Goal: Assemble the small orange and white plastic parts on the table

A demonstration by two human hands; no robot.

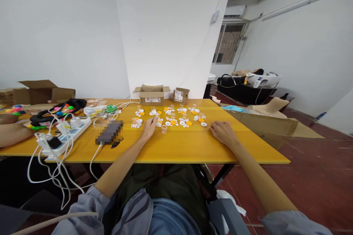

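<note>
My left hand [149, 127] rests at the left front of a spread of small parts, its fingers closed together. Whatever may be in them is too small to make out. A clear plastic cup [164, 129] stands on the table to its right. My right hand [224, 132] lies palm down on the table with its fingers loosely stretched, holding nothing. To its left is a white ring-shaped disc [203, 124]. Between the hands lie groups of white dotted pieces [182, 122], orange-yellow round caps [189, 123] and further clear cups [202, 115].
Two cardboard boxes, one an open box [152, 94], the other a smaller box [181, 96], stand against the wall. To the left are a dark device [110, 132] on a white cable and a power strip [68, 137] with tangled cords. A large carton [261, 128] stands beyond the table's right edge.
</note>
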